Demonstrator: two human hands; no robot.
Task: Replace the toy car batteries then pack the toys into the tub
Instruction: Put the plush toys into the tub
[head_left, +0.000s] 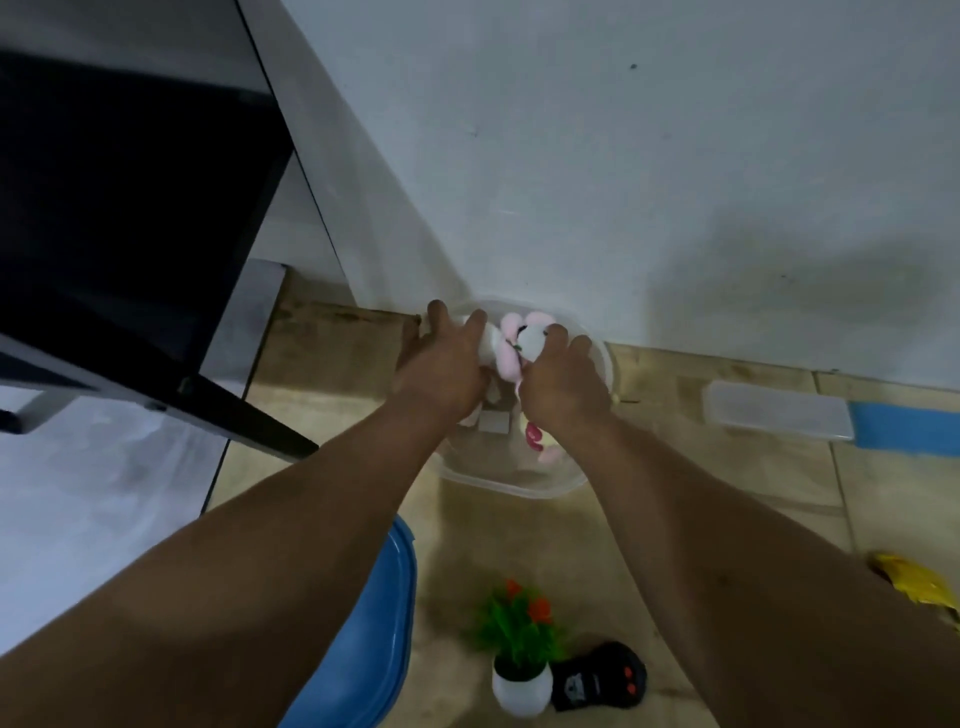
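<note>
Nearest the camera: a blue plastic lid (387, 613) lower left, a small fake plant with orange flowers in a white pot (521, 652), and a black remote controller with orange buttons (597, 683) touching the pot's right side. A crumpled yellow wrapper (917, 582) sits at the right edge.

Mid-frame, the clear round plastic tub (519, 480) stands on the tiled floor against the white wall. Both hands are down in it, over a pink-and-white plush toy (511, 345). Left hand (441, 371) has its fingers spread, pressing the toy's white left part. Right hand (563, 382) has its fingers curled over the white right part, gripping it. More pink pieces lie lower in the tub; the toy car is not visible.

Risk: uneven downward pressure may tip or slide the light tub, and the soft plush may spring back up above the rim.

Farther right, a clear rectangular lid (779, 410) lies flat near the wall, just beside a blue sheet (906, 423).
</note>
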